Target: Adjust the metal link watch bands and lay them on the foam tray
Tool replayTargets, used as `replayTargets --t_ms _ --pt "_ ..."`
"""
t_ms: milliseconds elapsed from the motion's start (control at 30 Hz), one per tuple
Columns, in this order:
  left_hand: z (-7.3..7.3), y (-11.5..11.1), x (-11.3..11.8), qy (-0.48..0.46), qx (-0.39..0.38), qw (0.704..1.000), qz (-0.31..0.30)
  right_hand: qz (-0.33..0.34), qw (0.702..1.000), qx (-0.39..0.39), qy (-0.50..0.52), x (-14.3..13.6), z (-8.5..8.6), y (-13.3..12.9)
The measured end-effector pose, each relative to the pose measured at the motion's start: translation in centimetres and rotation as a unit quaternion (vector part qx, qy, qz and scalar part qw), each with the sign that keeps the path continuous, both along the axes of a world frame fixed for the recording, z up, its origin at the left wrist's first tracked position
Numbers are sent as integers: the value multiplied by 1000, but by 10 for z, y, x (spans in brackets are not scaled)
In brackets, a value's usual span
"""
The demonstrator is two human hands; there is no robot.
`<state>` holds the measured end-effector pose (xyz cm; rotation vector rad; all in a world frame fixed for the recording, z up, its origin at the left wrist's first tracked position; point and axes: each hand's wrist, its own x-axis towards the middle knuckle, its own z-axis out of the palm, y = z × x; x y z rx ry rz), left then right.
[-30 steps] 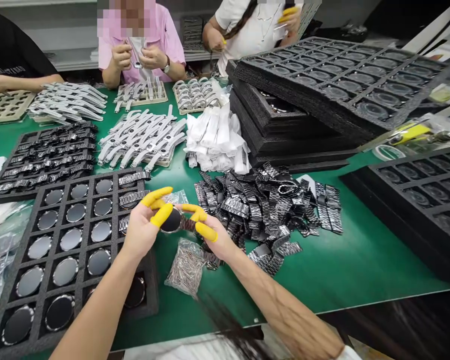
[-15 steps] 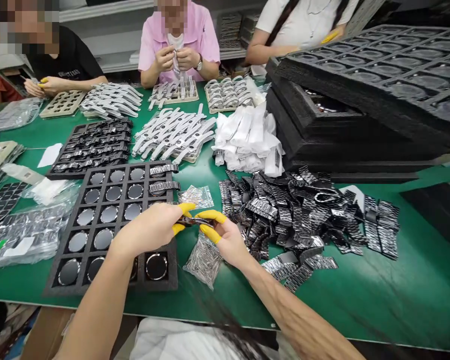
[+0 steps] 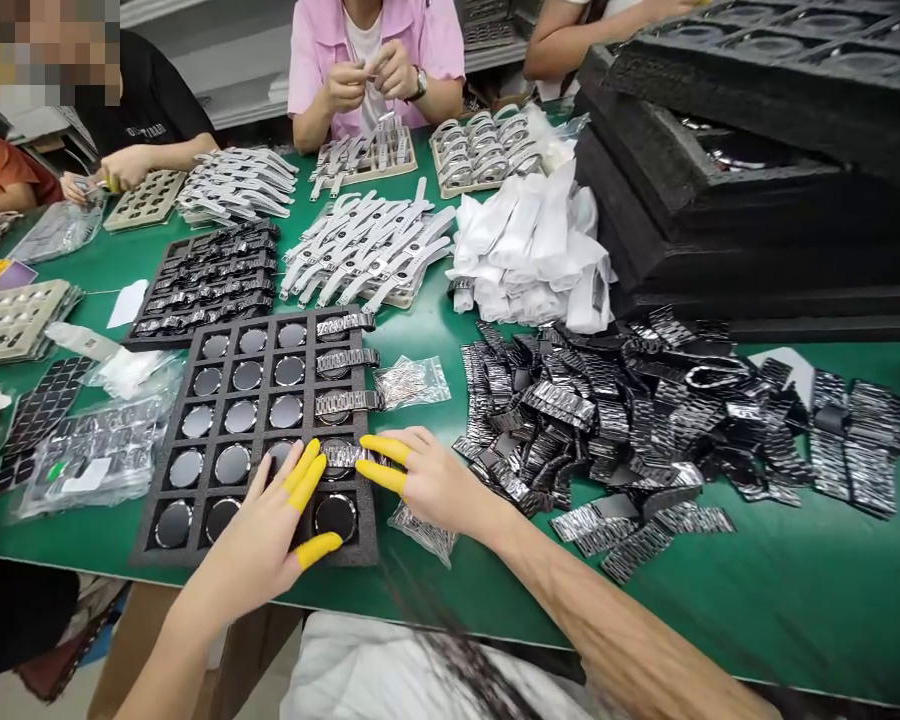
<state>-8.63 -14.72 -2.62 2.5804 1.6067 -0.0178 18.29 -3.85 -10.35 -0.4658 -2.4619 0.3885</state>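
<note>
Black, shiny watch band point(image 3: 343, 457) lies crosswise in a foam tray point(image 3: 310, 375), left of centre, between the left hand point(image 3: 251, 550), spread open at its left end, and right hand point(image 3: 442, 485), grip unclear, at its right.

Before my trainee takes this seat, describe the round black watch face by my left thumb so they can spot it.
On the green table, find the dark foam tray under the left hand. In its right-hand column, nearest compartment, lies the round black watch face, bare, while the four beyond it have shiny black link bands.
</note>
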Motion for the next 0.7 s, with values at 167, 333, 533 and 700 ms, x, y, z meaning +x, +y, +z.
replayTargets --t_ms 167,333,533,700 --pt "-11 -4 4 33 26 999 4 -69 996 -65 -8 31 23 13" --pt "1 3 -4 7 7 1000 1 -311 942 -60 -113 90 27 34" --pt "68 53 43 -88 10 996 -10 -273 938 -75 -198 124 18 45" --pt "85 110 103 -218 -24 971 -100 -287 948 -121 -62 126 18 53"
